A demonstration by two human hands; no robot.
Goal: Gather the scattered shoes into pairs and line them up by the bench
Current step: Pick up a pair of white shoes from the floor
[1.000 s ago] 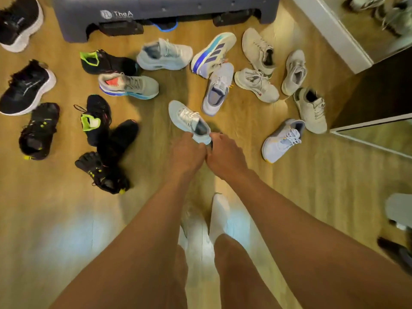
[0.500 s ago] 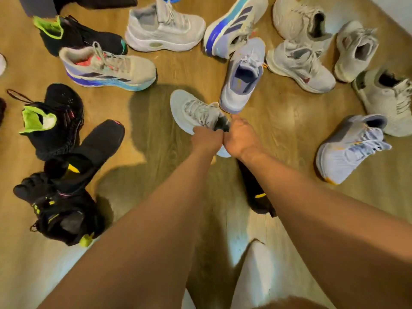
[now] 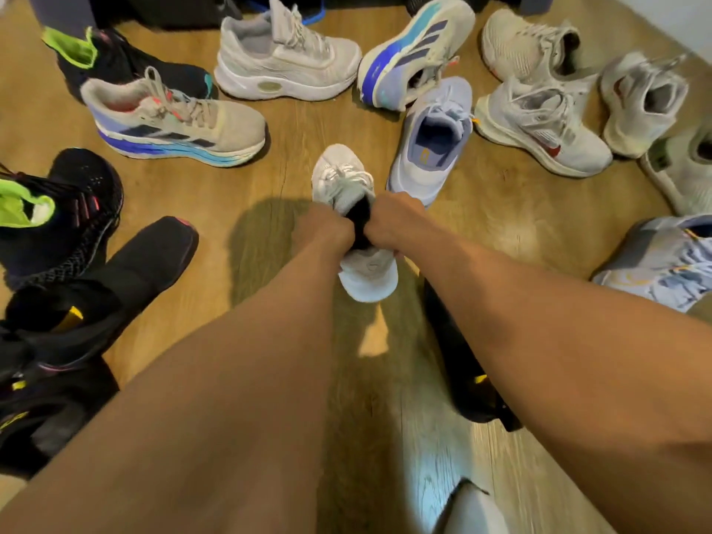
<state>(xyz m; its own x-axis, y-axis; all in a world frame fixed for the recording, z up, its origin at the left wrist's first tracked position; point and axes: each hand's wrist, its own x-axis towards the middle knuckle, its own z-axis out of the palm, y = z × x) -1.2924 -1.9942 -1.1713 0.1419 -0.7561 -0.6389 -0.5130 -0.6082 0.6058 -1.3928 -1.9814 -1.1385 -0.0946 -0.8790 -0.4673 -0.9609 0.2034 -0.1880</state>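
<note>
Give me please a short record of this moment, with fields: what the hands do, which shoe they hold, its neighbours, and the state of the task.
hands: left hand and right hand both grip one shoe at its opening
held shoe: light grey sneaker, toe pointing away from the person
lifted or on floor: cannot tell
nearest neighbour: lavender sneaker, upright, just to its right
tilted shoe: striped sneaker with blue sole, lying on its side
far left: black shoe with green lining
surface: wooden floor
task state: shoes scattered, not yet lined up
</note>
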